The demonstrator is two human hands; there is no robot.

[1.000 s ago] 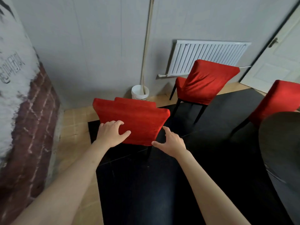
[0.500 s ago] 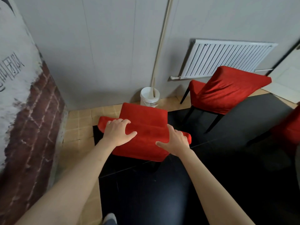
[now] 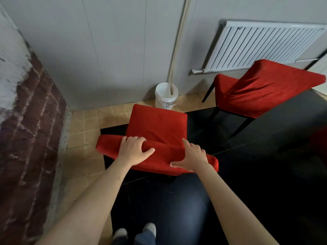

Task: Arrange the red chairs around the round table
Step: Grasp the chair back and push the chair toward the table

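You stand directly behind the near red chair [image 3: 157,128], looking down over its backrest onto the seat. Your left hand [image 3: 133,150] lies over the top edge of the backrest with the fingers curled over the front and the thumb along the rear face, so it grips the backrest. Your right hand [image 3: 192,156] sits further along the same edge, fingers bent over the top and thumb spread on the back; it holds the backrest too, though more loosely by the look of it.

The chair faces the grey wall, its front edge close to the white bucket [image 3: 166,95] with a pale pipe [image 3: 178,41] standing in it. It straddles the border between the tan floor tiles [image 3: 85,124] and the black floor panel [image 3: 247,174]. A second red chair [image 3: 265,89] stands to your right under the radiator [image 3: 265,45], well apart from yours and also turned towards the wall.

The round table is not in view, so you cannot tell how many chairs already sit around it. Judging from what shows, the task is at an early stage: at least these two chairs are pointed at the wall, not at any table. The one in your hands is gripped but not yet turned or carried, and the second is untouched.
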